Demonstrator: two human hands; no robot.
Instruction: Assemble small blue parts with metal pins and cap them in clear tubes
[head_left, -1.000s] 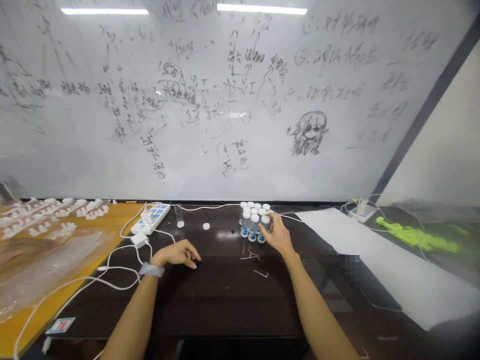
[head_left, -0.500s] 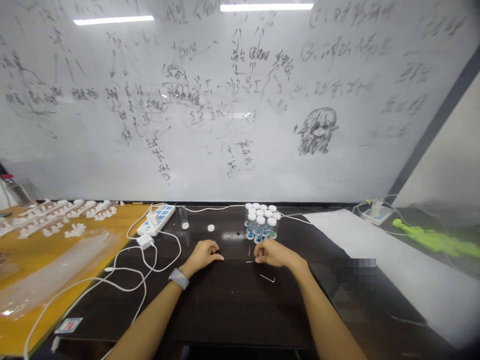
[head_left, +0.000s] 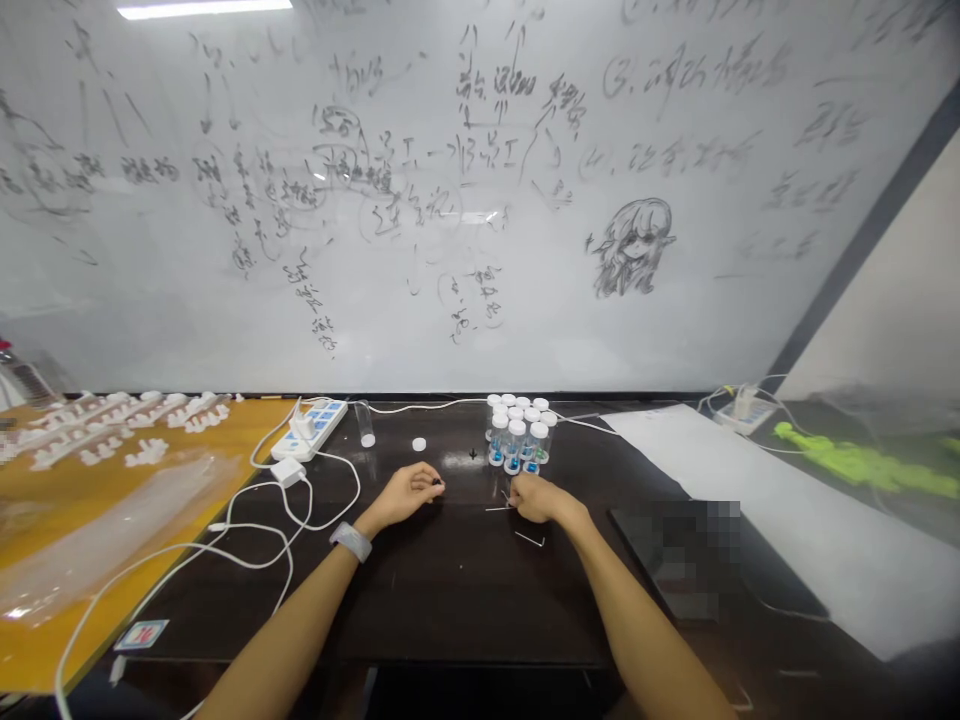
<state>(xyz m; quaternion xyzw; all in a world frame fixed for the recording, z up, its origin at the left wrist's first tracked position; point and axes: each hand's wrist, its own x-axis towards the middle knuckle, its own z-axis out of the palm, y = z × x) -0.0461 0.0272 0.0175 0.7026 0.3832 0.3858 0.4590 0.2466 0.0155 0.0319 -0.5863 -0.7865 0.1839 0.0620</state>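
Observation:
My left hand (head_left: 409, 492), wearing a pale wristband, is closed in a pinch over the dark table. A small black piece (head_left: 437, 482) sits between its thumb and fingertips; its kind is too small to tell. To the right, my right hand (head_left: 536, 498) is closed, its fingertips pinching a thin metal rod like a hex key (head_left: 505, 495). Another thin metal rod (head_left: 495, 509) lies at those fingertips. Nearer me is an L-shaped hex key (head_left: 529, 539) on the table. Beyond my right hand stand several clear vials (head_left: 516, 448) with white caps and blue contents.
A small black part (head_left: 473, 454), a white cap (head_left: 419, 444) and an uncapped clear tube (head_left: 365, 425) are farther back. At left are a power strip (head_left: 311, 430), white cables (head_left: 289, 560) and white plastic parts (head_left: 146, 452). A black tablet-like slab (head_left: 660, 560) lies at right.
My view has tilted slightly down. My right fingertips have shifted a little, and a thin rod now shows at a slant there. My left hand keeps its pinch on the black piece.

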